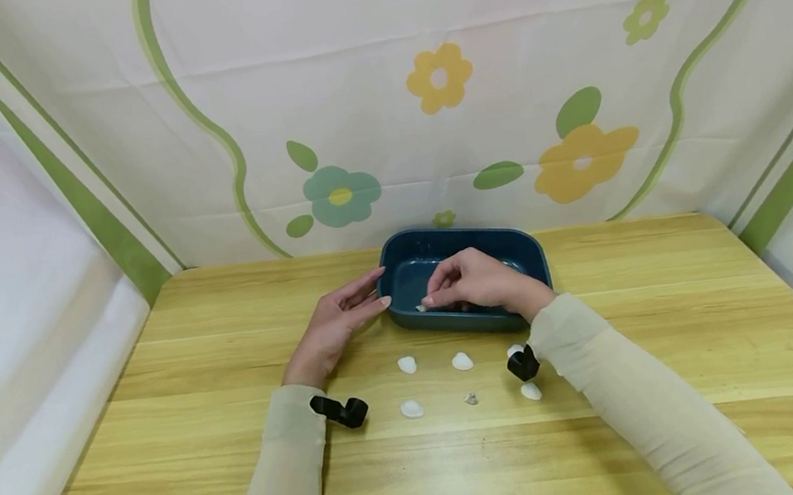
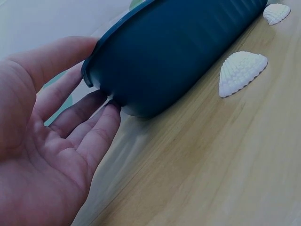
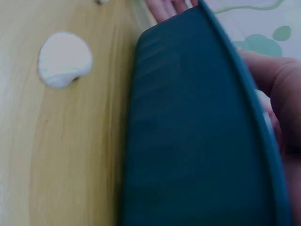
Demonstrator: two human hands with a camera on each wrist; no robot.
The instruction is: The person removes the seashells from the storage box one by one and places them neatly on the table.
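Observation:
A dark blue rectangular basin (image 1: 444,321) stands at the back of the table. My left hand (image 1: 331,323) touches its left end; in the left wrist view, the fairly straight fingers (image 2: 101,132) lie against the end wall and the thumb meets the rim. Inside the basin, near its front wall, my right hand (image 1: 472,279) pinches a small greyish shell (image 1: 421,308). The right wrist view has the basin wall hiding those fingertips. In front of the basin lie white seashells (image 1: 462,361) in two rows, with a small grey shell (image 1: 471,398) among them.
The wooden table (image 1: 189,442) meets a flower-printed curtain (image 1: 379,116) right behind the basin. White cloth (image 1: 9,273) hangs on the left side. A black wrist mount (image 1: 523,364) partly covers one white shell at the right.

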